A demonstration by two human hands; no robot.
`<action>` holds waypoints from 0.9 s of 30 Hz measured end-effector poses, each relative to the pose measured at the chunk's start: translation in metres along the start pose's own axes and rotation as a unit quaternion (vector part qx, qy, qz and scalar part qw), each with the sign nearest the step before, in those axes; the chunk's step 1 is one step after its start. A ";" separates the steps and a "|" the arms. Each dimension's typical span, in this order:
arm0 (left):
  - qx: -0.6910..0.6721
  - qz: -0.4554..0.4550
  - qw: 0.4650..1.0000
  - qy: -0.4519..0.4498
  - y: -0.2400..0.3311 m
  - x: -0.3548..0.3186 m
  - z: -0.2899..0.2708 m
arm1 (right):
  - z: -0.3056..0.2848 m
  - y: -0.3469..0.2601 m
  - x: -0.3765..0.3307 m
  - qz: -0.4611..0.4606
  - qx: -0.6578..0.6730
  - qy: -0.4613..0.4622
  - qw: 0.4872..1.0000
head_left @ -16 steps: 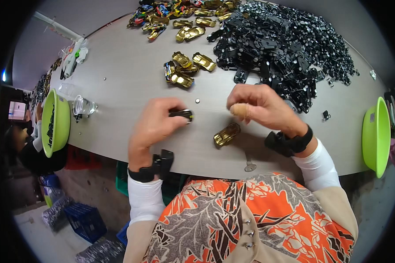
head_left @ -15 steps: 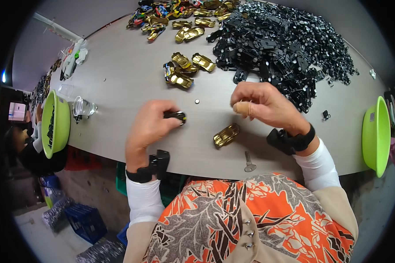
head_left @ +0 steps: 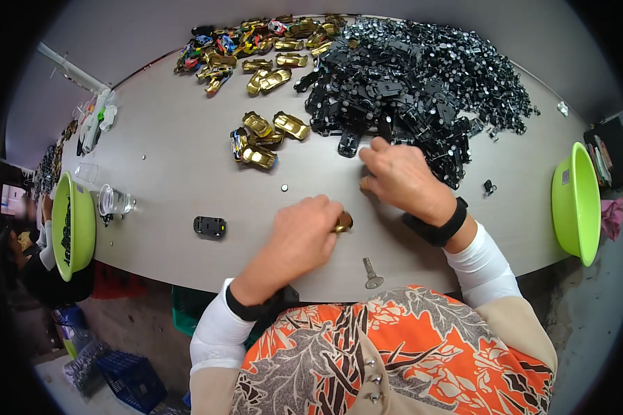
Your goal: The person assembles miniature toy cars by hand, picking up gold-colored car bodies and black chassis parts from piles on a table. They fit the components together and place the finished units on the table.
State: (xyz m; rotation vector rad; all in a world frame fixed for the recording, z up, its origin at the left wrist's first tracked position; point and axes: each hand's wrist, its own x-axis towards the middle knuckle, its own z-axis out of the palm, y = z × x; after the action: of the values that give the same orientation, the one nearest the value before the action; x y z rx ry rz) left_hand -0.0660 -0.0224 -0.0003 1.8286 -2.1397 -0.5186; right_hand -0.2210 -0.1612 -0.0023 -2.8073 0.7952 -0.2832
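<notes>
My left hand (head_left: 303, 234) is closed round a gold toy car (head_left: 344, 221) near the table's front; its fingers cover most of the car. My right hand (head_left: 410, 178) reaches to the near edge of a big heap of black toy car bases (head_left: 408, 90). Its thumb and fingers are apart, and nothing shows between them. A single black base (head_left: 348, 143) lies just left of its fingertips. Away to the left, a toy car with its black underside up (head_left: 210, 227) rests on the table. A flat metal key-like piece (head_left: 372, 274) lies near the front edge.
Several gold toy cars (head_left: 259, 158) lie in a small group, with more cars (head_left: 256, 45) heaped behind. Green basins (head_left: 82, 232) (head_left: 576, 207) flank the table. A clear cup (head_left: 114, 200) stands at left, and a small round piece (head_left: 284, 187) sits mid-table. A co-worker's arm (head_left: 47, 242) shows far left.
My left hand has let go of the black-bottomed car at the left and moved right onto the gold car. My right hand has come up to the heap's edge. The view has shifted.
</notes>
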 end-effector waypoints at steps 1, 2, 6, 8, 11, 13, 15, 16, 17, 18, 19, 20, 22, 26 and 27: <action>-0.154 -0.045 0.987 -0.003 -0.007 0.004 0.001 | 0.001 0.001 0.000 -0.016 0.015 -0.006 1.000; -0.301 -0.091 0.949 -0.006 -0.018 0.008 -0.003 | 0.001 0.000 0.001 -0.034 0.031 -0.011 0.999; -0.613 -0.137 0.778 0.004 -0.049 0.019 -0.019 | 0.002 -0.003 0.006 -0.065 0.180 0.027 0.981; -0.655 -0.127 0.745 0.018 -0.050 0.021 -0.019 | -0.001 -0.007 0.009 -0.044 0.312 0.041 0.948; -0.708 -0.107 0.697 0.039 -0.037 0.030 -0.010 | -0.018 -0.019 0.011 0.033 0.470 -0.023 0.882; -0.725 -0.088 0.682 0.043 -0.025 0.040 -0.006 | -0.001 -0.013 0.010 0.005 0.489 0.050 0.871; -0.719 -0.072 0.689 0.047 -0.024 0.047 -0.001 | 0.004 -0.007 0.012 0.029 0.521 0.067 0.851; -0.730 -0.075 0.678 0.039 -0.022 0.050 -0.002 | 0.000 -0.002 0.011 0.043 0.584 0.027 0.810; -0.740 -0.078 0.668 0.032 -0.019 0.052 -0.004 | -0.002 0.000 0.011 0.038 0.578 0.032 0.815; -0.734 -0.069 0.675 0.037 -0.015 0.054 -0.005 | -0.003 0.002 0.011 0.032 0.572 0.037 0.819; -0.728 -0.076 0.680 0.045 -0.015 0.057 -0.002 | -0.006 0.003 0.010 0.027 0.565 0.042 0.823; -0.720 -0.082 0.687 0.052 -0.018 0.060 0.001 | -0.015 0.005 0.010 0.051 0.546 0.014 0.836; -0.679 -0.115 0.718 0.102 -0.016 0.063 0.002 | -0.024 0.010 0.010 0.086 0.604 0.006 0.793; -0.222 0.062 0.962 0.143 -0.009 0.064 0.007 | -0.041 0.030 0.007 0.055 0.726 -0.003 0.685; -0.147 0.156 0.970 0.116 -0.002 0.068 0.004 | -0.042 0.033 0.007 0.027 0.748 -0.008 0.663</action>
State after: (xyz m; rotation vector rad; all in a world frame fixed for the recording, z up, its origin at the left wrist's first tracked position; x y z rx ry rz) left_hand -0.0768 -0.0891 -0.0065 1.2970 -2.0123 -0.4880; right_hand -0.2421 -0.1988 0.0303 -1.1773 0.2837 -0.5497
